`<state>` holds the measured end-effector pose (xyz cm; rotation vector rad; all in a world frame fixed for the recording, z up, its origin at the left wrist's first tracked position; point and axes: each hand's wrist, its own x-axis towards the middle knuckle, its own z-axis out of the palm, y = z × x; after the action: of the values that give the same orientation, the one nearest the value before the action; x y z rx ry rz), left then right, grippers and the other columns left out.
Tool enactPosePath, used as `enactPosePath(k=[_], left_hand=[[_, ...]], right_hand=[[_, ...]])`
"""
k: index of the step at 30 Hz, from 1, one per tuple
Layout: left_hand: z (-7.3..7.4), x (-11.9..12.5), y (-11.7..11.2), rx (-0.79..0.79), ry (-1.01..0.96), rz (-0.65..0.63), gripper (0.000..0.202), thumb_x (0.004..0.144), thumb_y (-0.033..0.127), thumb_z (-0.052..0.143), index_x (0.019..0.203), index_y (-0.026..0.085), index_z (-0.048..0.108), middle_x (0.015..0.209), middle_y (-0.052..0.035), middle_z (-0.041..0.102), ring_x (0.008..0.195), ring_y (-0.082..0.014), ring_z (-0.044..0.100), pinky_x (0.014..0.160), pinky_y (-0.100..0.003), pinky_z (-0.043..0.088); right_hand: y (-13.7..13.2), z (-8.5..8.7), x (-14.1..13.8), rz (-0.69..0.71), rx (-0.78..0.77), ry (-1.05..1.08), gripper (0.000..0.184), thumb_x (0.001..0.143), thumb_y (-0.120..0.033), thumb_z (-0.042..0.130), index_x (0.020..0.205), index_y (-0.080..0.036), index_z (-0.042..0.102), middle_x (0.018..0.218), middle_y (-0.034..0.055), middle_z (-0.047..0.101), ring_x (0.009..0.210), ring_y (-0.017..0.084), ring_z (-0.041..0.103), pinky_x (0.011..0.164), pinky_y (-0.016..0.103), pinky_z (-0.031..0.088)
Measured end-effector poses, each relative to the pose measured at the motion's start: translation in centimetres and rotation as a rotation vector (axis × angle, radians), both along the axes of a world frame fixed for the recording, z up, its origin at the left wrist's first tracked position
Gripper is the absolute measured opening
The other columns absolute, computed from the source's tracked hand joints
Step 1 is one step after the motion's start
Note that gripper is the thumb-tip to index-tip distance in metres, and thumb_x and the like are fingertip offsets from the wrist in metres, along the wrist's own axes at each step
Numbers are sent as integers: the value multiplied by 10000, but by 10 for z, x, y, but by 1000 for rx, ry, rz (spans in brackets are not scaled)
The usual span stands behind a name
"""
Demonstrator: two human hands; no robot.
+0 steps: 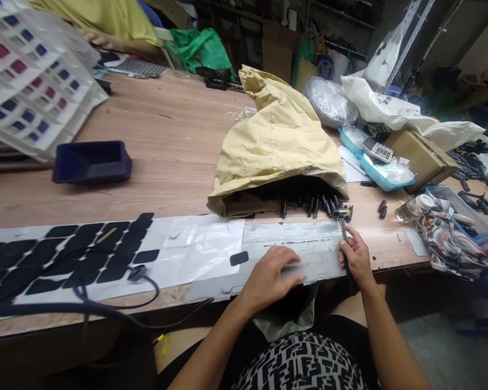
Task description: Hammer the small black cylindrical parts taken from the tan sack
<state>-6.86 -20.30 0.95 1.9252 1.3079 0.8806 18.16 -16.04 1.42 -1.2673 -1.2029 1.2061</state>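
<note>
My right hand [355,254] is closed round the dark handle of a small hammer [344,230], its yellowish and metal head pointing away from me. My left hand [271,276], a little blurred, hovers over the grey metal plate [215,286] with thumb and fingers apart and nothing seen in it. A black rounded-corner piece [239,258] lies left of that hand, across the edge of a white sheet [203,238]. Beyond the plate, several black handle-like parts [316,206] stick out from the open mouth of a yellow sack [284,141].
Rows of black pieces [85,244] lie at left, crossed by a dark cable [117,319]. A dark blue tray [91,176] and a white plastic basket [32,81] stand behind. At right are a glass jar [410,210], a patterned cloth [447,238] and a calculator [377,149]. Another person's yellow sleeve [142,27] shows far left.
</note>
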Motion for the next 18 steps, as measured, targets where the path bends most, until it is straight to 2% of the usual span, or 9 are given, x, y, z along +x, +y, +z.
enactPosePath(k=[2, 4, 7, 11, 15, 18], left_hand=[[4, 0, 27, -47, -26, 244, 267, 837, 404, 686, 1009, 201, 697, 960, -61, 707, 910, -228, 643, 833, -371, 522], [7, 1, 58, -107, 17, 483, 316, 850, 447, 654, 1016, 183, 701, 925, -67, 712, 863, -231, 654, 796, -359, 517], [9, 2, 97, -192, 165, 684, 353, 868, 497, 603, 936, 174, 730, 928, -101, 725, 906, -277, 665, 786, -368, 499], [5, 3, 121, -305, 255, 694, 353, 872, 492, 586, 894, 188, 764, 880, -120, 749, 947, -320, 674, 741, -363, 480], [0, 1, 123, -341, 210, 701, 296, 826, 445, 654, 973, 214, 764, 958, -80, 765, 989, -298, 671, 742, -340, 467], [1, -2, 116, -306, 198, 665, 239, 807, 393, 673, 944, 215, 757, 970, -64, 743, 963, -267, 666, 758, -328, 462]], right_hand=[[0, 0, 0, -4, 5, -8, 516, 858, -365, 671, 1317, -210, 496, 668, -84, 543, 424, 77, 457, 364, 189, 374], [0, 1, -1, -6, 14, -18, 509, 862, -363, 663, 1316, -207, 494, 652, -90, 530, 420, 76, 451, 363, 187, 375], [0, 2, -1, -8, 25, -32, 507, 860, -365, 660, 1311, -203, 494, 644, -94, 522, 419, 76, 455, 360, 184, 379], [-1, 1, 0, -5, 22, -32, 528, 862, -364, 660, 1333, -197, 487, 648, -95, 523, 422, 79, 470, 357, 187, 390], [-1, -1, 1, -5, 20, -21, 524, 863, -357, 660, 1330, -197, 486, 657, -93, 530, 419, 76, 471, 353, 186, 387], [-1, -1, 1, -7, 23, -19, 525, 862, -358, 663, 1330, -200, 486, 666, -91, 530, 422, 75, 475, 350, 182, 384]])
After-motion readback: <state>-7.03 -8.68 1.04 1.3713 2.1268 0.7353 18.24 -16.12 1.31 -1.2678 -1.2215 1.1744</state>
